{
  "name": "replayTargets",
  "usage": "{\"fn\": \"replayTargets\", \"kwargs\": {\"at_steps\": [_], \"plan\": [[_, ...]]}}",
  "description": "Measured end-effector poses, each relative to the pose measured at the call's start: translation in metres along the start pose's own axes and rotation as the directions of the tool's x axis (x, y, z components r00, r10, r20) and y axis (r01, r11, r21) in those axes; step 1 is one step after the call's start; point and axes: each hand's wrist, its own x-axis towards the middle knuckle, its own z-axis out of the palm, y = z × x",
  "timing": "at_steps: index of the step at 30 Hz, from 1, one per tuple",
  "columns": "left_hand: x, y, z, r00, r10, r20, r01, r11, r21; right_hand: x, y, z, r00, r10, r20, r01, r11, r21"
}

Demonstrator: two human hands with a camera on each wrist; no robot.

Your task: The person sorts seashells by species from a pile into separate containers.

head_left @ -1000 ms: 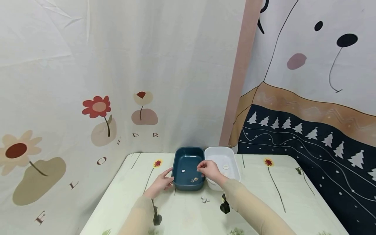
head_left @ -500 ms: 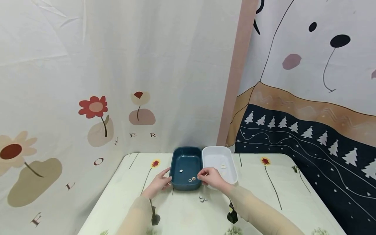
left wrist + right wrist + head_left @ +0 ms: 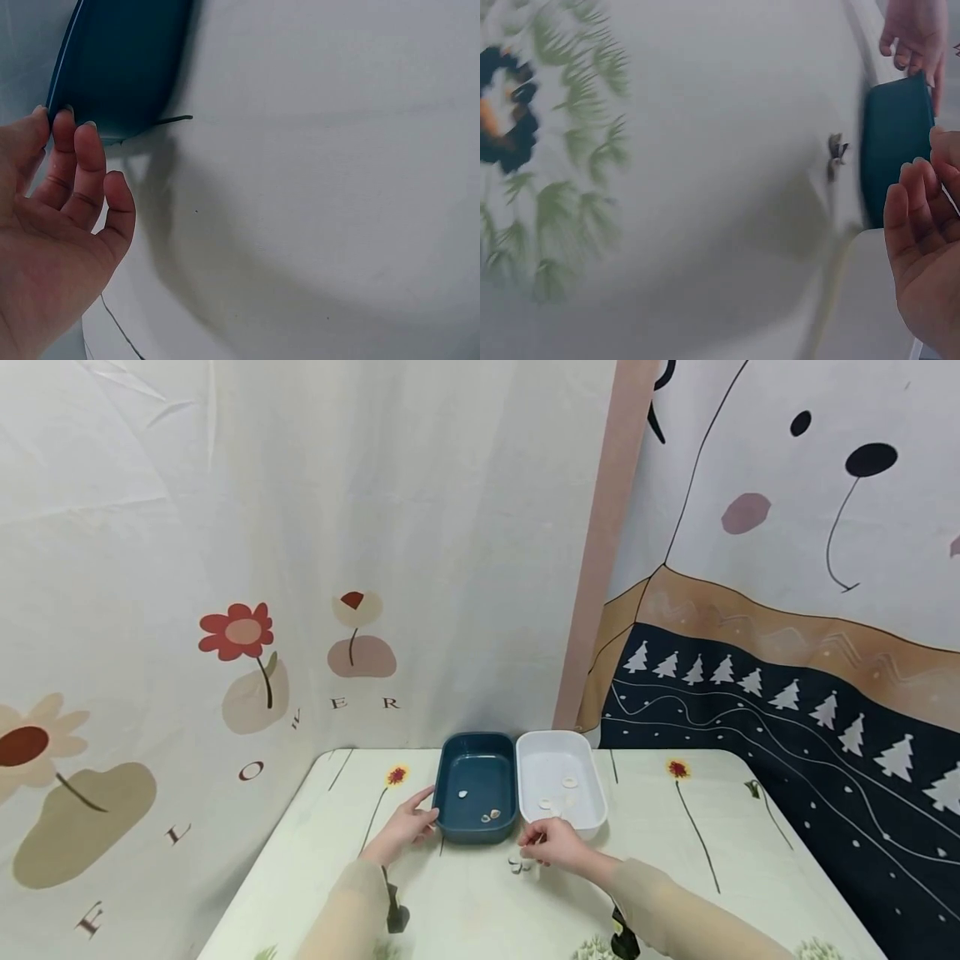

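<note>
My left hand [image 3: 405, 829] holds the left rim of a dark blue rectangular dish [image 3: 477, 837]. In the left wrist view the thumb lies over the rim of the dish [image 3: 124, 67], with fingertips against its outer wall. Inside the dish are a whitish piece [image 3: 462, 794] and two small tan shells [image 3: 495, 814]. My right hand [image 3: 553, 843] is in front of a white dish [image 3: 597, 814], fingers loosely bent, with nothing visible between them. Its fingertips are just above a small cluster of grey-white shells [image 3: 515, 863] on the table; the right wrist view shows these shells [image 3: 835, 148] too.
The white dish stands against the blue one's right side and has flat pale round pieces [image 3: 570, 782] in it. Both dishes sit near the back edge of a cloth-covered table [image 3: 450, 910] printed with flowers. A printed curtain [image 3: 465, 568] hangs behind.
My right hand has moved from over the blue dish's right side, toward me and slightly right, to the shells on the table. My left hand stays at the blue dish's rim.
</note>
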Motion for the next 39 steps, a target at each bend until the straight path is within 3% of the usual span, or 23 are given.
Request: {"fn": "replayTargets", "kwargs": {"at_steps": [4,8,15,19,28,39], "plan": [[0.000,0.002,-0.001,1.000,0.000,-0.005,0.000,1.000,0.008,-0.004,0.012,0.002,0.997,-0.069,0.022,0.071,0.994,-0.083],[0.000,0.003,-0.002,1.000,-0.002,-0.007,0.002,1.000,0.017,-0.005,0.023,0.007,0.993,-0.112,0.036,0.115,0.988,-0.101],[0.003,0.004,0.001,1.000,0.012,0.005,-0.012,1.000,0.003,-0.006,0.035,0.013,0.998,-0.055,0.039,0.056,0.997,-0.046],[0.003,0.002,0.000,1.000,0.011,0.009,-0.011,1.000,0.001,-0.007,0.037,0.014,0.997,-0.061,0.048,0.063,0.997,-0.044],[-0.001,0.003,0.001,1.000,0.015,0.026,-0.015,1.000,0.004,-0.005,0.041,0.017,0.997,-0.050,0.063,0.057,0.990,-0.128],[-0.005,0.006,-0.001,1.000,-0.005,0.002,0.005,1.000,0.009,-0.003,0.037,0.017,0.996,-0.057,0.074,0.069,0.982,-0.174]]}}
